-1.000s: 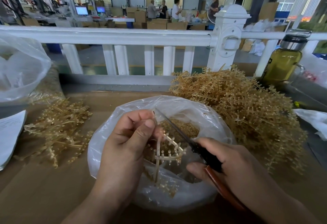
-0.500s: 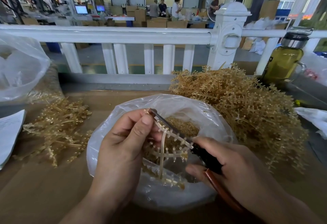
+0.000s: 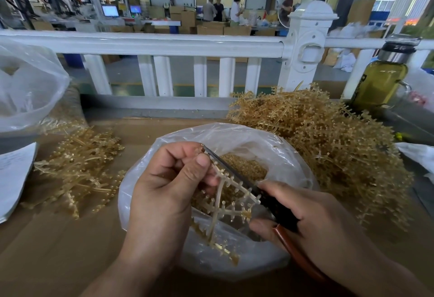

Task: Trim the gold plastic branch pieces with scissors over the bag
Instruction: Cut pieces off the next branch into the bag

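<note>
My left hand [image 3: 169, 186] pinches a gold plastic branch piece [image 3: 223, 209] between thumb and fingers, held over the open clear bag [image 3: 288, 155]. My right hand [image 3: 312, 224] grips the scissors [image 3: 265, 195] by their black and brown handles. The thin blades run up and left along the branch's upper arm, their tip beside my left fingertips. Small gold trimmings [image 3: 244, 170] lie heaped inside the bag under the branch.
A big pile of gold branches [image 3: 328, 146] lies right of the bag, a smaller pile [image 3: 79, 170] to its left. A second clear bag [image 3: 25, 90] and white paper [image 3: 14, 177] sit far left. A bottle of yellow liquid [image 3: 380, 78] stands by the white railing [image 3: 164, 45].
The branch has been turned and raised in my left hand, so its upper arm lies along the scissor blades. The scissors have slid along that arm toward my left fingertips.
</note>
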`<state>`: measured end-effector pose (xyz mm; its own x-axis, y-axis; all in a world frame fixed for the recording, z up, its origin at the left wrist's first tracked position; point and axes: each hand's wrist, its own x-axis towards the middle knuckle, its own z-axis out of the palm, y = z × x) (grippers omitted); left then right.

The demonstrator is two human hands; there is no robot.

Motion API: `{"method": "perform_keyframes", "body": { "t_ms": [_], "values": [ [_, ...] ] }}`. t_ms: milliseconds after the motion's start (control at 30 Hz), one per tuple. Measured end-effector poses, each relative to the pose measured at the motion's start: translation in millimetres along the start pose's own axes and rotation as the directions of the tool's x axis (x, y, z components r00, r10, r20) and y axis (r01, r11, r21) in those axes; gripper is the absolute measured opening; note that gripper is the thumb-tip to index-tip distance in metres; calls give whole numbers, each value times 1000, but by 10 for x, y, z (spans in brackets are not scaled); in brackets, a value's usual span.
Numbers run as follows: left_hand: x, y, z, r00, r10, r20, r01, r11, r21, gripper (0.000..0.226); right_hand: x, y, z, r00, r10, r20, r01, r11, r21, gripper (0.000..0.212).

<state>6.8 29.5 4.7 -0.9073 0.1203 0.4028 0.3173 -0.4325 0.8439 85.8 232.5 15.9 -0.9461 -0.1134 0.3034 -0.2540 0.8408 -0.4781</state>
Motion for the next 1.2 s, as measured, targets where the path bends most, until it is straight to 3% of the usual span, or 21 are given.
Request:
{"method": "perform_keyframes", "body": {
  "t_ms": [467, 833, 1200],
  "values": [
    [-3, -1, -2, 999, -38, 0, 38, 999, 36, 8, 4, 23, -2, 999, -29, -18, 29, 999, -37, 58],
    [12, 7, 9, 999, -51, -16, 52, 997, 60, 12, 38, 20, -52, 997, -81, -6, 80, 995, -65, 42],
    [8, 1, -3, 996, -79, -36, 82, 993, 84, 11, 43, 13, -65, 997, -67, 26, 69, 996, -55, 45]
  ]
}}
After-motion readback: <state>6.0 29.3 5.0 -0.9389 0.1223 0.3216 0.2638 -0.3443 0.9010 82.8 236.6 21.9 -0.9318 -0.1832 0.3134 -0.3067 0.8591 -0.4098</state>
